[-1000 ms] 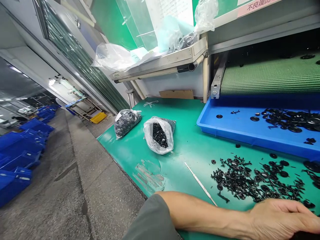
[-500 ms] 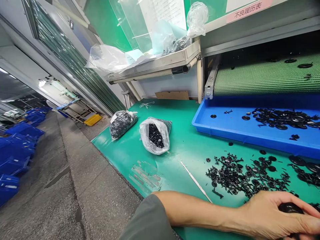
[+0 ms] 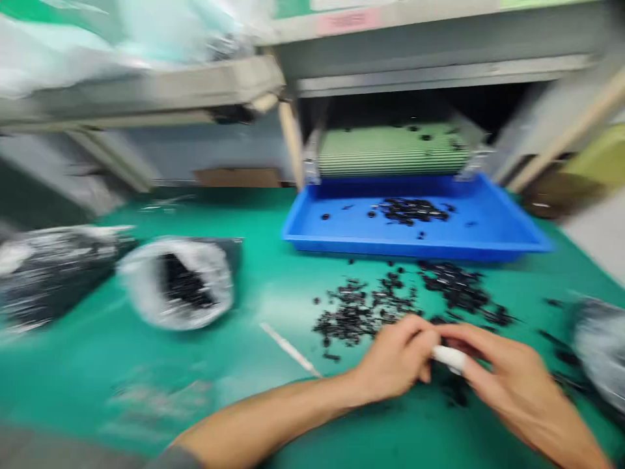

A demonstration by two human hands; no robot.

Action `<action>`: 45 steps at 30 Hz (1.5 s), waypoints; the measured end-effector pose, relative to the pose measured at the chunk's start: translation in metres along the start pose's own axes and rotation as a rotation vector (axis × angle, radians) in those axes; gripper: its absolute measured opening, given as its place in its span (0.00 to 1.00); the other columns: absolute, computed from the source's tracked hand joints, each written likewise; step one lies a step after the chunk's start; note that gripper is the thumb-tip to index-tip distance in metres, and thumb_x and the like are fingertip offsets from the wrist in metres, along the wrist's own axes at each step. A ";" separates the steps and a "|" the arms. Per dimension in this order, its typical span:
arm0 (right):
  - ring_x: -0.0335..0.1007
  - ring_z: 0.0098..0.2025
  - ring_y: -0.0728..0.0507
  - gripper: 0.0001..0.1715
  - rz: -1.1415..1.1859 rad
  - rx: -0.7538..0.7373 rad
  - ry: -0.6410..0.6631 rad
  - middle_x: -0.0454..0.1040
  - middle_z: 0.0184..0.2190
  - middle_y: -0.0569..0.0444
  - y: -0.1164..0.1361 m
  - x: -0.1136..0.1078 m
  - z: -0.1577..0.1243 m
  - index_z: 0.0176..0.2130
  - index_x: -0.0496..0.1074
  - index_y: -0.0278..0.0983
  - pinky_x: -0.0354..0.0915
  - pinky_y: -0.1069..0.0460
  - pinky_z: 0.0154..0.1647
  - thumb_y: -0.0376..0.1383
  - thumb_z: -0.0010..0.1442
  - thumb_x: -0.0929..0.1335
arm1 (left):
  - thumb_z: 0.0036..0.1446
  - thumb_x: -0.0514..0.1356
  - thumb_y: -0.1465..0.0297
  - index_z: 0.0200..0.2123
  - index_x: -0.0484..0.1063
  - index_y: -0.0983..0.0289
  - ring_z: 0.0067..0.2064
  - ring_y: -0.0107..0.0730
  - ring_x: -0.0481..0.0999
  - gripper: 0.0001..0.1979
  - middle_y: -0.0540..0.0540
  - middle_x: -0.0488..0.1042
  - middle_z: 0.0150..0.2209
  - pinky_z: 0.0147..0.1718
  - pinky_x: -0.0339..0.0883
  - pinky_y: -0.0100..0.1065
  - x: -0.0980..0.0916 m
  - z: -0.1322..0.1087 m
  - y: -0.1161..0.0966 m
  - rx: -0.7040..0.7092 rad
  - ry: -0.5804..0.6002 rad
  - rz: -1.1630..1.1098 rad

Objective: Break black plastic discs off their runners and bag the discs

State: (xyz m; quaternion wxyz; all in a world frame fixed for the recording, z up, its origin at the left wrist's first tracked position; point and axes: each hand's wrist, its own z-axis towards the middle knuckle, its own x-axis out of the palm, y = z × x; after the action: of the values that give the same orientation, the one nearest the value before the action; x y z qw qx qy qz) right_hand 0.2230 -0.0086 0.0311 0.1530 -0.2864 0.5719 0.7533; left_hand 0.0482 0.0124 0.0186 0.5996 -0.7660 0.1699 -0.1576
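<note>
My left hand (image 3: 398, 355) and my right hand (image 3: 508, 371) meet low in the view, fingertips together around a small white cylindrical object (image 3: 449, 358). The motion blur hides its exact shape and how each finger grips it. Just beyond my hands lies a loose spread of small black plastic parts (image 3: 366, 312) on the green mat (image 3: 146, 365). A thin white stick (image 3: 288, 348) lies near my left wrist.
A blue tray (image 3: 415, 251) holding black parts stands beyond the spread, in front of a green mesh conveyor belt (image 3: 390, 150). Plastic bags of black parts (image 3: 176, 286) lie on the mat at left, and another bag (image 3: 600, 345) sits at right.
The view has swung and blurred. My right hand has come into view and meets my left hand over the mat, with the white object between them. The black ring under my left fingers no longer shows.
</note>
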 end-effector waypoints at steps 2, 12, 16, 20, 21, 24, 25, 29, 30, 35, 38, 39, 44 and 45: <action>0.72 0.31 0.46 0.10 0.089 0.135 0.056 0.77 0.30 0.55 0.008 0.004 0.001 0.38 0.75 0.41 0.66 0.53 0.33 0.34 0.59 0.64 | 0.61 0.55 0.60 0.33 0.70 0.63 0.17 0.23 0.58 0.12 0.42 0.62 0.14 0.19 0.53 0.25 -0.002 0.002 -0.002 -0.001 -0.027 -0.107; 0.71 0.37 0.44 0.21 -0.421 0.271 -0.084 0.74 0.38 0.50 -0.029 -0.018 0.062 0.51 0.69 0.37 0.63 0.52 0.38 0.28 0.61 0.58 | 0.55 0.64 0.58 0.46 0.70 0.64 0.17 0.18 0.61 0.20 0.49 0.71 0.25 0.11 0.46 0.20 -0.004 0.004 0.002 -0.205 0.093 -0.545; 0.69 0.38 0.42 0.20 -0.577 0.287 -0.034 0.70 0.40 0.48 -0.046 -0.023 0.089 0.46 0.72 0.37 0.60 0.51 0.36 0.27 0.57 0.61 | 0.58 0.62 0.59 0.37 0.70 0.64 0.22 0.20 0.67 0.13 0.50 0.71 0.29 0.11 0.53 0.18 -0.007 0.008 0.001 -0.220 0.070 -0.718; 0.68 0.37 0.44 0.14 -0.643 0.272 0.016 0.69 0.41 0.50 -0.052 -0.018 0.084 0.42 0.71 0.38 0.60 0.52 0.38 0.28 0.60 0.60 | 0.57 0.64 0.63 0.32 0.67 0.65 0.24 0.21 0.70 0.12 0.54 0.74 0.35 0.10 0.54 0.17 -0.009 0.012 0.003 -0.232 0.050 -0.737; 0.68 0.38 0.44 0.15 -0.656 0.270 0.025 0.69 0.42 0.50 -0.053 -0.018 0.080 0.43 0.70 0.37 0.60 0.52 0.38 0.27 0.60 0.60 | 0.56 0.65 0.65 0.34 0.68 0.65 0.25 0.22 0.72 0.11 0.56 0.75 0.37 0.10 0.53 0.17 -0.010 0.013 0.003 -0.245 0.049 -0.733; 0.68 0.41 0.43 0.22 -0.697 0.269 0.062 0.69 0.44 0.48 -0.053 -0.022 0.074 0.51 0.67 0.37 0.60 0.52 0.38 0.25 0.60 0.58 | 0.56 0.65 0.69 0.43 0.70 0.65 0.26 0.22 0.71 0.13 0.56 0.74 0.38 0.09 0.52 0.17 -0.009 0.013 0.007 -0.262 0.059 -0.731; 0.68 0.41 0.43 0.24 -0.707 0.268 0.076 0.69 0.45 0.48 -0.053 -0.024 0.073 0.53 0.66 0.38 0.59 0.52 0.37 0.25 0.61 0.57 | 0.56 0.65 0.70 0.45 0.70 0.65 0.25 0.21 0.69 0.14 0.54 0.73 0.36 0.09 0.52 0.17 -0.009 0.013 0.008 -0.255 0.071 -0.735; 0.69 0.42 0.42 0.17 -0.705 0.266 0.112 0.70 0.44 0.49 -0.051 -0.030 0.077 0.51 0.69 0.39 0.59 0.52 0.38 0.31 0.62 0.62 | 0.57 0.64 0.67 0.40 0.72 0.66 0.23 0.18 0.62 0.10 0.49 0.67 0.30 0.10 0.49 0.17 -0.007 0.011 0.011 -0.223 0.112 -0.746; 0.69 0.42 0.42 0.16 -0.696 0.269 0.107 0.71 0.44 0.49 -0.050 -0.030 0.077 0.49 0.70 0.39 0.60 0.52 0.39 0.32 0.62 0.63 | 0.57 0.64 0.66 0.39 0.72 0.66 0.23 0.17 0.61 0.10 0.49 0.67 0.29 0.11 0.49 0.17 -0.006 0.010 0.012 -0.224 0.116 -0.741; 0.71 0.40 0.40 0.19 -0.590 0.302 0.004 0.74 0.41 0.45 -0.046 -0.023 0.072 0.48 0.71 0.37 0.61 0.50 0.39 0.28 0.61 0.60 | 0.56 0.65 0.62 0.36 0.71 0.65 0.22 0.17 0.58 0.13 0.48 0.65 0.28 0.12 0.48 0.18 -0.006 0.009 0.010 -0.211 0.113 -0.690; 0.72 0.40 0.42 0.25 -0.440 0.312 -0.088 0.76 0.40 0.48 -0.051 -0.025 0.063 0.53 0.69 0.39 0.64 0.49 0.41 0.26 0.60 0.57 | 0.56 0.64 0.60 0.37 0.70 0.63 0.21 0.18 0.57 0.13 0.46 0.64 0.28 0.13 0.47 0.18 -0.006 0.009 0.007 -0.180 0.082 -0.646; 0.73 0.38 0.43 0.26 -0.375 0.320 -0.109 0.76 0.38 0.50 -0.052 -0.026 0.060 0.53 0.69 0.39 0.65 0.50 0.40 0.26 0.59 0.57 | 0.57 0.64 0.59 0.38 0.69 0.63 0.21 0.18 0.57 0.14 0.46 0.65 0.28 0.13 0.47 0.18 -0.006 0.008 0.006 -0.172 0.076 -0.625; 0.66 0.18 0.50 0.20 -0.014 0.377 -0.085 0.73 0.23 0.57 -0.042 -0.020 0.038 0.48 0.70 0.34 0.63 0.56 0.22 0.35 0.62 0.57 | 0.59 0.60 0.56 0.44 0.66 0.61 0.22 0.19 0.57 0.17 0.46 0.66 0.29 0.13 0.47 0.19 -0.003 0.007 0.005 -0.157 0.057 -0.515; 0.64 0.17 0.51 0.18 0.048 0.380 -0.063 0.72 0.22 0.58 -0.036 -0.015 0.032 0.47 0.70 0.34 0.61 0.56 0.19 0.38 0.63 0.58 | 0.59 0.60 0.56 0.45 0.66 0.61 0.22 0.19 0.58 0.18 0.47 0.67 0.29 0.13 0.47 0.19 -0.002 0.007 0.005 -0.160 0.055 -0.493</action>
State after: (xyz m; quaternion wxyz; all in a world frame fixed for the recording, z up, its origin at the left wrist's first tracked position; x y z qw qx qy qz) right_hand 0.2464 0.0342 0.0182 0.2043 -0.2148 0.7055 0.6437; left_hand 0.0494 0.0181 0.0119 0.4757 -0.8247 0.0061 -0.3059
